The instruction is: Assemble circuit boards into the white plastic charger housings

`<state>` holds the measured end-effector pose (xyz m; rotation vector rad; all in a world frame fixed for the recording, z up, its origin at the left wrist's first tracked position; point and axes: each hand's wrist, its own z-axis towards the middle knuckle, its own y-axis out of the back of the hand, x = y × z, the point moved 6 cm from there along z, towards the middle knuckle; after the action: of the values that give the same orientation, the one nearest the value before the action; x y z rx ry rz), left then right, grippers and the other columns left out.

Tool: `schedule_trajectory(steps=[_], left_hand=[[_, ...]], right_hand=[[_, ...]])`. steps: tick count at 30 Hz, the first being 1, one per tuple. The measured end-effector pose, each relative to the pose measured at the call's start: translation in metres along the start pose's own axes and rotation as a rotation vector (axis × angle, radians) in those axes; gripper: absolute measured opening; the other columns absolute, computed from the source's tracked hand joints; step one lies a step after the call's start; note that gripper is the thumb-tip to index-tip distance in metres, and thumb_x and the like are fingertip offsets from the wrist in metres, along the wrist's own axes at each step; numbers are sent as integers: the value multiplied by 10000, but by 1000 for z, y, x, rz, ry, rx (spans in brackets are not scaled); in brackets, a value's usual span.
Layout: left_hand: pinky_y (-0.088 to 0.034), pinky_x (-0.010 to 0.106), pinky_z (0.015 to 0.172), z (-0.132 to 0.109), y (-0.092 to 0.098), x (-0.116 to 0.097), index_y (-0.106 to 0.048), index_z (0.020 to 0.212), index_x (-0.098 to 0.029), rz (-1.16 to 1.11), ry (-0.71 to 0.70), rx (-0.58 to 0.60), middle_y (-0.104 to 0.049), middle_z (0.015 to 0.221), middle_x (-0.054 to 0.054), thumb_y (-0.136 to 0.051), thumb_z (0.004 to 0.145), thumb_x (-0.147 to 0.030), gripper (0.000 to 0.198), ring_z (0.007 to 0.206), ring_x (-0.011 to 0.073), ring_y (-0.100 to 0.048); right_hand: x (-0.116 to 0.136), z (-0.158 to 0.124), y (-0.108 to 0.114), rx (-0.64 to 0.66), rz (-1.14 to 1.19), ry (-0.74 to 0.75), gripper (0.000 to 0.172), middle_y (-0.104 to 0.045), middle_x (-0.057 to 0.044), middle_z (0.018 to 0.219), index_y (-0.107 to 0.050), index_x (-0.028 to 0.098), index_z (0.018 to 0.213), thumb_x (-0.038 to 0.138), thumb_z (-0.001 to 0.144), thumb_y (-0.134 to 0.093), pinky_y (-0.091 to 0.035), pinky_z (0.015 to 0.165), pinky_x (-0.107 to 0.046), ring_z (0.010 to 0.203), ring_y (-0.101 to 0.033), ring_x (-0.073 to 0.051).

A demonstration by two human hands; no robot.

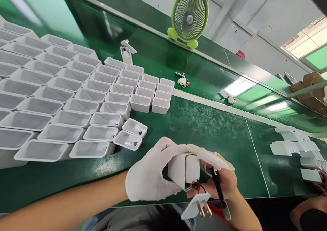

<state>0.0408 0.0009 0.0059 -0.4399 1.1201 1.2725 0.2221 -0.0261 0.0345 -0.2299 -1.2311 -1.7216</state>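
Observation:
My left hand (pixel 153 173), in a white glove, is wrapped round a white plastic charger housing (pixel 176 169). A white inner block (pixel 192 168) shows at its side, with a bit of circuit board at the lower end. Red and black wires (pixel 199 187) lead from there to a white plug plate (pixel 195 205) with metal prongs, which hangs loose below. My right hand (pixel 226 178), with white covering on a finger, is closed round dark tweezers (pixel 219 190) whose silver end points down. Its fingers are also at the housing's right side; their tips are partly hidden.
Rows of open white housings (pixel 84 95) fill the left of the green bench (pixel 204 122). Loose circuit assemblies (pixel 183 82) lie along the back, and a green fan (pixel 189 18) stands on the ledge. At right, a co-worker's hand (pixel 324 181) is near stacked white parts (pixel 293 139).

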Motion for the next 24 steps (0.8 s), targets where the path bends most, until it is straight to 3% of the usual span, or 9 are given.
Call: schedule_trajectory(steps=[5, 10, 14, 16, 18, 20, 22, 24], left_hand=[[-599, 311, 653, -7, -1, 10, -452, 1320, -310, -63, 64, -32, -580, 1008, 14, -798, 704, -233, 711, 803, 183, -656], [-619, 327, 696, -10, -3, 14, -464, 1241, -301, -90, 55, -9, -551, 1034, 20, -789, 707, -217, 631, 846, 194, -664], [-623, 324, 692, -10, -5, 14, -415, 1281, -274, -46, -33, 9, -553, 1040, 38, -787, 696, -195, 698, 835, 186, -666], [-633, 393, 768, -9, -4, 12, -401, 1323, -276, 10, -105, 17, -589, 1092, 74, -805, 694, -216, 750, 925, 238, -682], [-622, 473, 847, -6, -2, 5, -430, 1324, -261, 138, -214, 14, -609, 1175, 133, -818, 711, -269, 725, 1055, 312, -673], [-612, 484, 883, -3, -1, -5, -495, 1271, -232, 312, -359, 10, -619, 1222, 176, -782, 765, -271, 583, 1132, 343, -656], [-617, 433, 874, -2, -2, -13, -553, 1188, -215, 438, -479, 12, -665, 1167, 163, -699, 836, -201, 381, 1108, 307, -676], [-625, 400, 850, -2, -2, -16, -573, 1151, -224, 441, -535, 17, -708, 1066, 120, -641, 856, -118, 321, 1036, 269, -705]], right_hand=[[19, 13, -8, 53, -46, 186, 479, -778, -63, 998, -574, 332, 1365, 370, 907, -710, -510, 506, -282, 585, -663, -158], [23, 16, -6, 12, -45, 247, 448, -771, -88, 1145, -594, 334, 1346, 368, 915, -713, -536, 526, -279, 581, -665, -146], [24, 15, -7, 20, -79, 277, 452, -773, -83, 1112, -572, 317, 1363, 365, 929, -688, -529, 538, -258, 643, -702, -153], [20, 13, -8, 11, -71, 239, 468, -768, -39, 930, -574, 320, 1343, 388, 902, -713, -530, 545, -263, 635, -689, -170], [14, 11, -11, -35, -10, 159, 524, -634, 35, 683, -574, 330, 1310, 447, 837, -768, -487, 478, -274, 512, -586, -168], [8, 7, -15, -90, 119, 74, 601, -420, 86, 601, -548, 352, 1294, 507, 774, -804, -363, 377, -268, 416, -405, -136], [4, 4, -24, -76, 282, 8, 687, -302, 96, 635, -490, 368, 1320, 553, 743, -813, -217, 336, -257, 400, -273, -106], [1, 4, -30, -6, 386, -50, 705, -270, 98, 652, -460, 368, 1324, 579, 746, -803, -154, 350, -250, 411, -222, -91]])
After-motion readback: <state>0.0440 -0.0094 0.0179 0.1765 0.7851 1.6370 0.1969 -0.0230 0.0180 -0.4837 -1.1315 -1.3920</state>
